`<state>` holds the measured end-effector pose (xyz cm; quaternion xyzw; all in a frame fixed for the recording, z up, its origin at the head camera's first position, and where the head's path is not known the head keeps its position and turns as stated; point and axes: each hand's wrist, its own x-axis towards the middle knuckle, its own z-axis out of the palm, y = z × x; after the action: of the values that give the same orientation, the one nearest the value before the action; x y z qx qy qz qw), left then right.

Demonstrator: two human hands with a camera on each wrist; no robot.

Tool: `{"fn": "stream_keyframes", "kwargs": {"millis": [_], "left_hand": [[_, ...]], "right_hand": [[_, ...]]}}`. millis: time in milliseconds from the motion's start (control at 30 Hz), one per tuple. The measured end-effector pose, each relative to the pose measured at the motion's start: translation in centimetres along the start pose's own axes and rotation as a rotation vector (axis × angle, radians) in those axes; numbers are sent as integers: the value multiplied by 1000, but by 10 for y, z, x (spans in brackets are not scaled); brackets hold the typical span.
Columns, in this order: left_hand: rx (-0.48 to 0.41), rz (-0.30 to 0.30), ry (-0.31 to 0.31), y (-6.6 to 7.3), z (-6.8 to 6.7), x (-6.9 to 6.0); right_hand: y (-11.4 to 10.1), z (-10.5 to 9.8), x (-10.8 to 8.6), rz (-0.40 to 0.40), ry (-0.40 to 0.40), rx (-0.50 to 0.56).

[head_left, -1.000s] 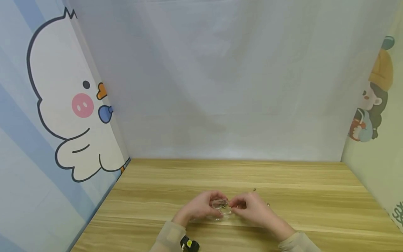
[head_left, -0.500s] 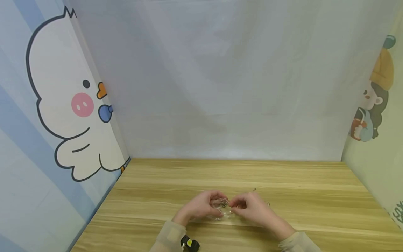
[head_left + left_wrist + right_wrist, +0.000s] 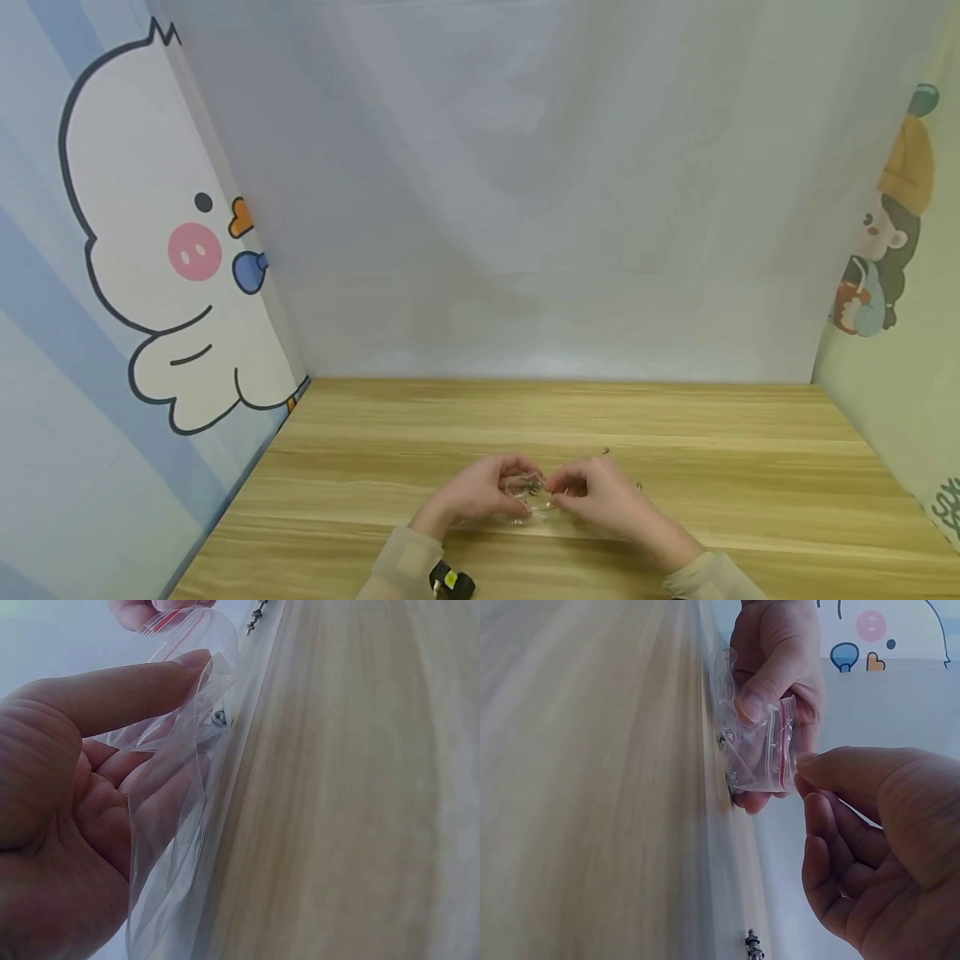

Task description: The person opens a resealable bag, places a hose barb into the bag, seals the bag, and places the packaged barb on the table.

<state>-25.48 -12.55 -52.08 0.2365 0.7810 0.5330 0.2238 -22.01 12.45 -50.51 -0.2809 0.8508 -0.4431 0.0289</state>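
Observation:
A clear zip-lock bag (image 3: 517,521) with a red line along its seal lies between the two hands, low over the table. My left hand (image 3: 480,493) holds it, thumb on the near side and fingers behind, as the left wrist view shows with the bag (image 3: 169,795). Small metal parts (image 3: 726,739) sit inside; a nut-like piece (image 3: 219,718) shows through the plastic. At the sealing-strip end, my right hand (image 3: 600,497) pinches the bag's edge between thumb and forefinger. Its other fingers curl loosely in the right wrist view.
Two small metal pieces lie on the wooden table (image 3: 360,467): one farther back (image 3: 606,451), another (image 3: 639,485) beside the right hand. A black object with a yellow mark (image 3: 452,580) is by the left wrist. A pale curtain (image 3: 555,208) hangs behind.

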Motion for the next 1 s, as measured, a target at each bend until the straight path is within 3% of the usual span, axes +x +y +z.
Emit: {"fn": "stream_keyframes", "kwargs": {"millis": [367, 1000], "left_hand": [[13, 13, -8, -1, -2, 0], [17, 0, 16, 0, 0, 0]], "right_hand": [[0, -4, 0, 23, 15, -15], [7, -15, 1, -40, 43, -36]]}}
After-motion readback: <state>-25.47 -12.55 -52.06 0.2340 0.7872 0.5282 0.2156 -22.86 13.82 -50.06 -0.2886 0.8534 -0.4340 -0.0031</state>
